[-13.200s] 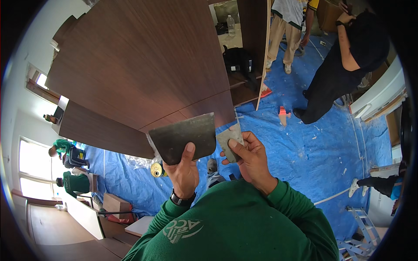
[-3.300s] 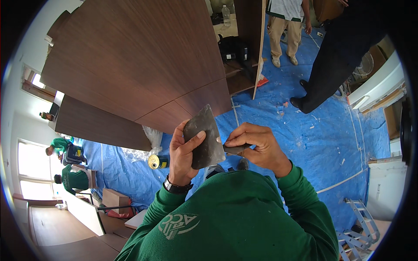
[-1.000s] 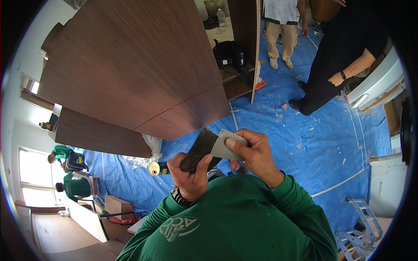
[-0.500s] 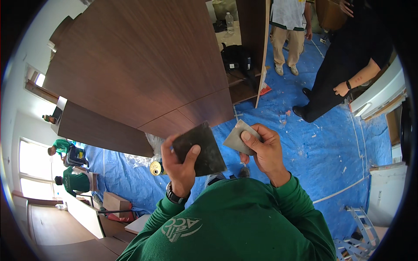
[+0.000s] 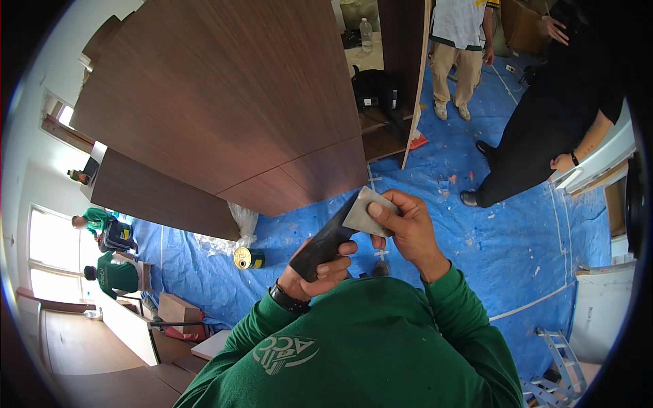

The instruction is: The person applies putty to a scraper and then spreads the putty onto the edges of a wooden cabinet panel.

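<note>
From my remote station I see both hands raised in front of the chest, working together over a blue floor sheet.

Left hand: closed in a firm grip around the lower end of a dark trowel blade. The blade runs up and to the right out of the fist, seen nearly edge-on, so I read it as a narrow dark strip rather than a flat face. A black wristband sits on this wrist.

Right hand: closed in a pinch on a small grey scraper — thumb on the near face, fingers curled behind. The grey scraper lies at the upper left of the right hand, and its lower edge meets the upper end of the dark trowel blade; the two tools are touching there. The contact point sits between the two hands, above the left fist and just beside the right thumb.

Surroundings: a large brown wooden cabinet fills the upper left of the view. A yellow tin rests on the sheet below it, well apart from the hands. Two other people stand on the sheet at upper right — one in dark clothing, one in tan trousers.
</note>
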### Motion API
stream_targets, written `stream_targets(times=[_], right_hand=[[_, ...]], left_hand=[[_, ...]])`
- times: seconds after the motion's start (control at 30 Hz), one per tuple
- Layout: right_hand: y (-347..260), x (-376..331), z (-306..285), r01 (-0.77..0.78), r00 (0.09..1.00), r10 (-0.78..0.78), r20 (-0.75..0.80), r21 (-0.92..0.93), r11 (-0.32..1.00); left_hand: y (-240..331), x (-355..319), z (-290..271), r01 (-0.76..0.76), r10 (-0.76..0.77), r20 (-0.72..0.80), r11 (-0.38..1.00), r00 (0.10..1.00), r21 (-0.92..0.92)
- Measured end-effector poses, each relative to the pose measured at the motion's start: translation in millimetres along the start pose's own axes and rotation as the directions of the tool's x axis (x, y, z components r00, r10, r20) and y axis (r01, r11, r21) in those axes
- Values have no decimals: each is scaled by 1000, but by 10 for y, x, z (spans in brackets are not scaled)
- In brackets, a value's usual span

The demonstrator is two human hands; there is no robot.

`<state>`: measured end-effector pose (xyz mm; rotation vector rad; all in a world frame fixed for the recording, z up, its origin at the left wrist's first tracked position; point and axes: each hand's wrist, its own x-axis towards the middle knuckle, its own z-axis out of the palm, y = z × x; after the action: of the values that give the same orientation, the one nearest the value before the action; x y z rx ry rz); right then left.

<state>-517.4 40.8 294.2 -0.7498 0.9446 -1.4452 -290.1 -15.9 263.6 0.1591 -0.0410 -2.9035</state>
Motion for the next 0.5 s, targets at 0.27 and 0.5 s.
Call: stream_targets(times=[0.27,0.5], right_hand=[[-209,-167,295,-23,963,65,262,-158,987],[-352,48,-110,-124,980,155,128,-221,967]], left_hand=[[13,264,405,-184,571,-509,762,644,621],[253,136,409,-130,659,-397,601,638,788]])
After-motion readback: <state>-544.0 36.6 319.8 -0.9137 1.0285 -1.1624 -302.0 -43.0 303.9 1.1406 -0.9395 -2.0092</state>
